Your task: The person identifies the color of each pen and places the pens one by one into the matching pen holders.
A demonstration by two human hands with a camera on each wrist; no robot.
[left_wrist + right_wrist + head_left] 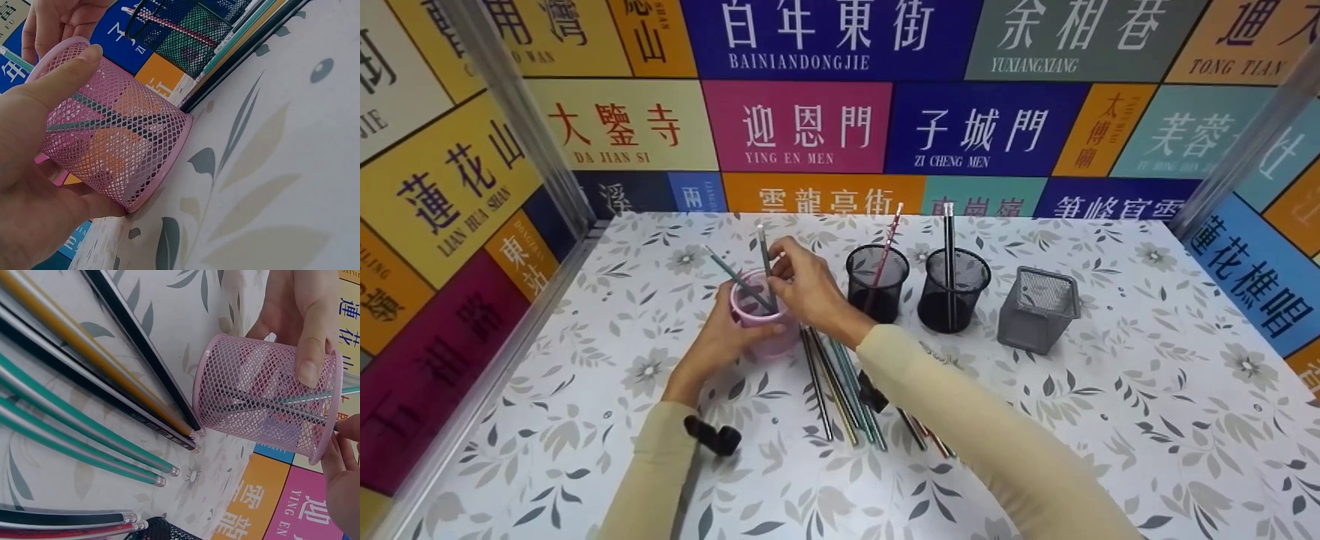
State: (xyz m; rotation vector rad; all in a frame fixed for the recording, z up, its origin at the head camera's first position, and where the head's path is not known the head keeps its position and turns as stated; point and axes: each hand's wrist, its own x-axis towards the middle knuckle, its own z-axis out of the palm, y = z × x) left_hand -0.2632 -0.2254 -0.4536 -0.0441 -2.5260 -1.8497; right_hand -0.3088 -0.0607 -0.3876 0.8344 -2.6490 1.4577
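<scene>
At ten o'clock from the loose pencils (846, 394), left hand (720, 330) grips pink cup (776, 345); right hand (806, 285) pinches a pencil (764, 251), best kept steep.

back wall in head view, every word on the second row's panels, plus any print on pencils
"大鑒寺 DA JIAN SI": cream panel
"迎恩門 YING EN MEN": pink panel
"子城門 ZI CHENG MEN": blue panel
"太傅廟": orange panel; letters too small
"芙蓉": teal panel; rest faint
Black pencil, right wrist view: marks too blurred to read
</scene>
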